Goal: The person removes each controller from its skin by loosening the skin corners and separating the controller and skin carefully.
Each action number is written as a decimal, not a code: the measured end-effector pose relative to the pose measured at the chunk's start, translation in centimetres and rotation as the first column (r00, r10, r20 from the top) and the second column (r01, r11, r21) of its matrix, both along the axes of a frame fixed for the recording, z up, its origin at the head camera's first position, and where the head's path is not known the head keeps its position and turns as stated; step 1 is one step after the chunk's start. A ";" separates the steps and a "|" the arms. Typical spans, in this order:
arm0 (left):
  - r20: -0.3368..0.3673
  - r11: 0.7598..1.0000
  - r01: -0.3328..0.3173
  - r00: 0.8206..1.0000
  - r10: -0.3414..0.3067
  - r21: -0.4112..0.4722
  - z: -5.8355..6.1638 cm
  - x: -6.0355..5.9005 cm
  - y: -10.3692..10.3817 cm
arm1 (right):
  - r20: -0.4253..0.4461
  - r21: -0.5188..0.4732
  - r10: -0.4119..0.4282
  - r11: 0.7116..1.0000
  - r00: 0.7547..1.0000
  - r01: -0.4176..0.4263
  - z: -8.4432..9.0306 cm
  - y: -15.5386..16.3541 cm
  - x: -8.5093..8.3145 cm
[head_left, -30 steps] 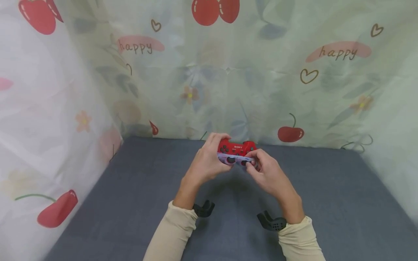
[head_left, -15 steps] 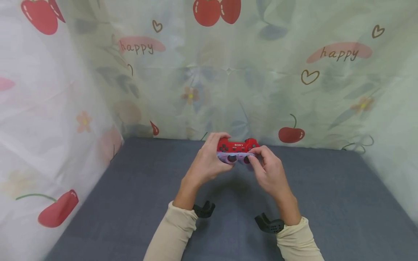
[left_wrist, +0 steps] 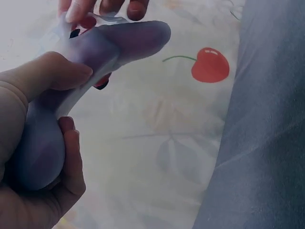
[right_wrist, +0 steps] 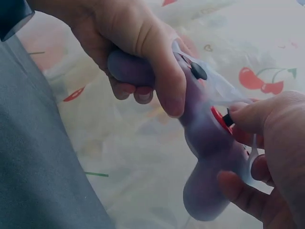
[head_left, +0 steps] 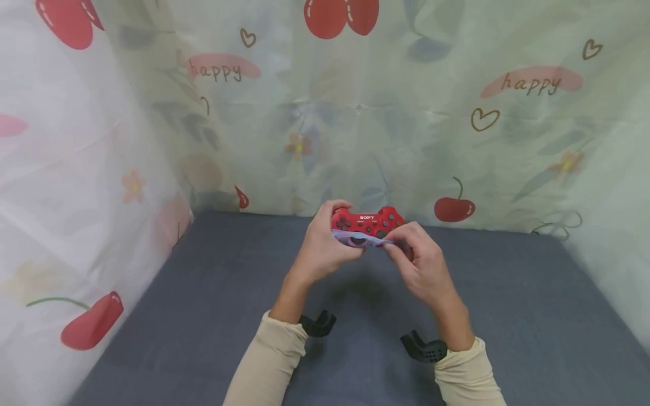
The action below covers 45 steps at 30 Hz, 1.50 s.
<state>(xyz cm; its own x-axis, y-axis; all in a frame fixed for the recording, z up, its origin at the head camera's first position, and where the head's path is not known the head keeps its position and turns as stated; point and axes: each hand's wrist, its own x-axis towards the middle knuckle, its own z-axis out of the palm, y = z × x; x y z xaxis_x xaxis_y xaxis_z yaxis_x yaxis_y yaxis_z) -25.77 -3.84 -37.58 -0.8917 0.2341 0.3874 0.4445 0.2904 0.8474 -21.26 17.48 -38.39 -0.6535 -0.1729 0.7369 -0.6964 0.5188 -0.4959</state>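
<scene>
A red game controller (head_left: pixel 367 221) marked SONY is held up above the table, partly inside a translucent purple soft cover (head_left: pixel 347 237). The left hand (head_left: pixel 321 248) grips the controller's left side through the cover; in the left wrist view its thumb (left_wrist: pixel 66 76) presses on the cover and fingers curl round the covered handle. At the right side, the right hand (head_left: pixel 422 264) pinches the cover's edge between thumb and fingertips. In the right wrist view, the cover's rim (right_wrist: pixel 221 90) is stretched up from the controller, and a black thumbstick (right_wrist: pixel 228 118) on a red base shows beside the right thumb.
Dark grey cloth (head_left: pixel 213 316) covers the table. A printed curtain (head_left: pixel 355 135) with cherries and "happy" lettering stands behind and on the left. A black wrist mount (head_left: pixel 319 325) sits on the left wrist, another mount (head_left: pixel 424 347) on the right.
More of the controller's red face shows above the cover on the right side. The right fingers have shifted their pinch along the cover's edge. The left hand keeps its grip, slightly higher.
</scene>
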 end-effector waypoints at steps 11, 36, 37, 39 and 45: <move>0.116 0.980 0.011 0.993 -0.035 0.198 1.0 0.1 -0.5 | -0.083 0.087 0.000 0.996 0.997 0.007 0.8 -0.5 0.4; 0.172 0.943 0.106 0.971 -0.167 0.316 1.1 0.1 -1.0 | -0.190 -0.039 -0.180 0.984 0.965 0.176 0.4 -2.1 0.5; 0.169 0.946 0.105 0.972 -0.162 0.307 1.1 0.1 -1.0 | -0.193 -0.045 -0.192 0.981 0.962 0.186 0.4 -2.1 0.5; 0.158 0.951 0.106 0.975 -0.157 0.289 1.0 0.1 -1.0 | -0.198 -0.055 -0.210 0.978 0.957 0.203 0.3 -2.2 0.5; 0.087 0.968 0.111 0.987 -0.134 0.225 1.1 0.2 -1.0 | -0.185 -0.065 -0.231 0.973 0.955 0.223 0.3 -2.0 0.4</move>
<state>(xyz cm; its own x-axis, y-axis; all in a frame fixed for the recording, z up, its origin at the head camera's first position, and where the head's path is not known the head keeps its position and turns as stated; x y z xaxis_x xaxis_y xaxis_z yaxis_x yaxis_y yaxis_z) -25.61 -4.86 -36.51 -0.8986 0.2634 0.3510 0.3741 0.0416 0.9264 -20.86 15.51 -38.07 -0.5192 -0.0018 0.8546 -0.6463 0.6550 -0.3914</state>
